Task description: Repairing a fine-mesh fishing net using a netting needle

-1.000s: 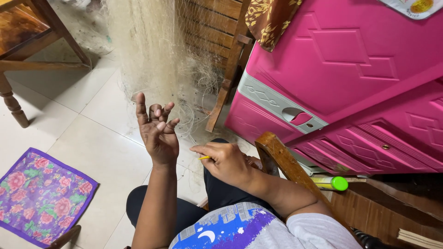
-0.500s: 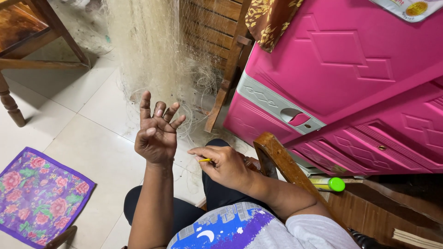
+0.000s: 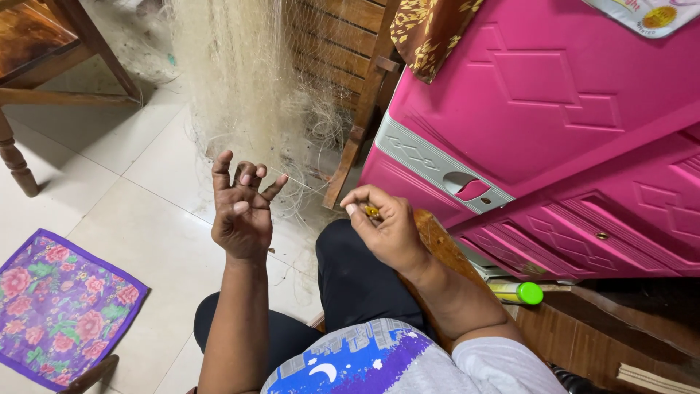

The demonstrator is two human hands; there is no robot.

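On a tiled floor beside a pink plastic cabinet (image 3: 554, 95), the left hand (image 3: 239, 211) spreads its fingers wide, a thin line looped across them, while the right hand (image 3: 383, 230) pinches what appears to be a small yellow netting needle (image 3: 371, 211); pale fishing net (image 3: 248, 80) hangs just ahead.

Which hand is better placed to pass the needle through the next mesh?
Probably the right hand: it pinches the yellow needle, thread running to the left hand, whose spread fingers hold the net.
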